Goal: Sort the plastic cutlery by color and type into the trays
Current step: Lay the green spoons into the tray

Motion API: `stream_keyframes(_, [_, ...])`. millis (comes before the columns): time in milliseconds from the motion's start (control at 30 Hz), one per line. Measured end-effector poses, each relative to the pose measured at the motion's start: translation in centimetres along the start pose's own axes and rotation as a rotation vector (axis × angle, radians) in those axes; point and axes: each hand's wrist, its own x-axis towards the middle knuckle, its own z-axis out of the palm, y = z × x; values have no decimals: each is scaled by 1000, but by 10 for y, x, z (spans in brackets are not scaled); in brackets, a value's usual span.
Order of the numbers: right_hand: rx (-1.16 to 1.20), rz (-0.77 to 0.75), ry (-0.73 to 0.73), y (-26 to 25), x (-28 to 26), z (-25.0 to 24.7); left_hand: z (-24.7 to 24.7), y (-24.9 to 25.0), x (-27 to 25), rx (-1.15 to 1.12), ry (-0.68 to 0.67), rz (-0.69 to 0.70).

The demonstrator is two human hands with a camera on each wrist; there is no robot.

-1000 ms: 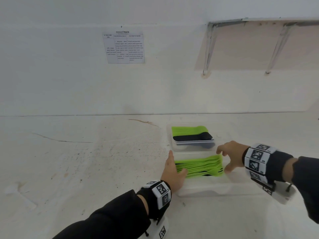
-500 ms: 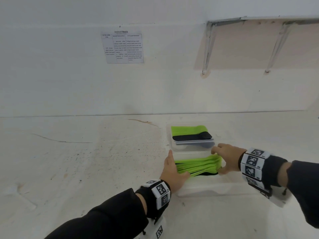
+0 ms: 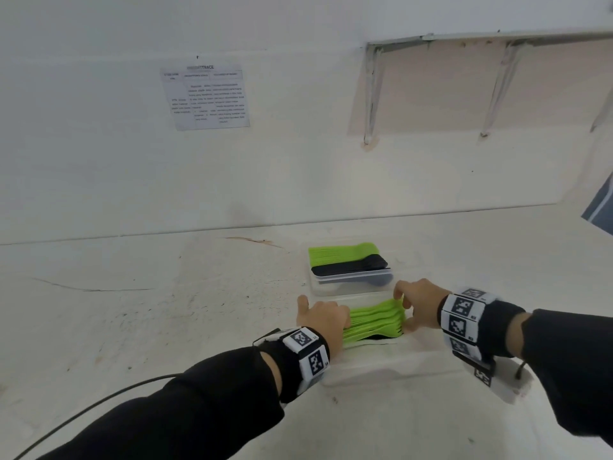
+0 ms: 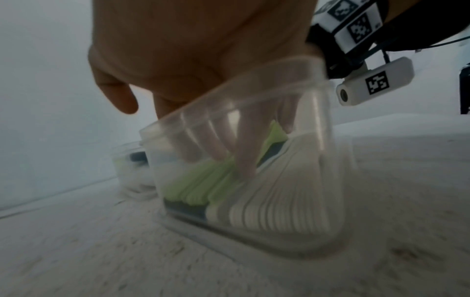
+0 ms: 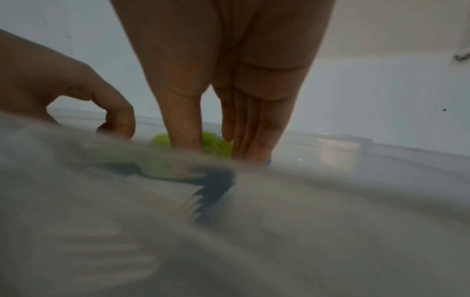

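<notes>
A clear near tray (image 3: 365, 376) holds a fanned stack of green forks (image 3: 374, 322) over black cutlery (image 3: 374, 340). White cutlery (image 4: 279, 211) lies beside them. My left hand (image 3: 323, 322) reaches into the tray at the handle end. Its straight fingers (image 4: 244, 160) press on the green forks (image 4: 198, 193) and its thumb stays outside the tray wall (image 4: 318, 160). My right hand (image 3: 419, 307) pinches the head end of the green forks (image 5: 216, 144) between thumb and fingers. Black fork tines (image 5: 216, 188) show under them. A far tray (image 3: 351, 287) holds green and black pieces.
The two trays stand end to end on a worn white table (image 3: 166, 310) near a white wall. A black cable (image 3: 99, 406) runs along the table at the left front. A printed sheet (image 3: 205, 96) hangs on the wall, and a metal bracket (image 3: 374, 94) is fixed to its right.
My right hand has moved left and closed on the fork heads. My left hand's fingers have slid into the tray onto the handles. The green stack is pushed tighter together.
</notes>
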Motion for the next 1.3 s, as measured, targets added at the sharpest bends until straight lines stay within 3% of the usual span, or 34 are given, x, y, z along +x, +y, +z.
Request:
stream_keyframes(200, [-31, -20, 16, 2, -1, 1, 9, 7, 0, -26, 116, 19])
stream_keyframes(367, [-10, -54, 24, 5, -3, 0, 15, 7, 2, -29, 45, 29])
stream_keyframes(667, [-132, -89, 54, 0, 0, 3, 17, 5, 1, -58, 92, 33])
stream_keyframes(967, [-321, -174, -46, -17, 3, -2, 20, 6, 1, -66, 136, 18])
stream_keyframes(1200, [-491, -230, -62, -24, 11, -5, 18, 7, 0, -18, 67, -6])
stream_keyframes(1300, [-459, -241, -108, -25, 12, -8, 16, 6, 1, -64, 50, -25])
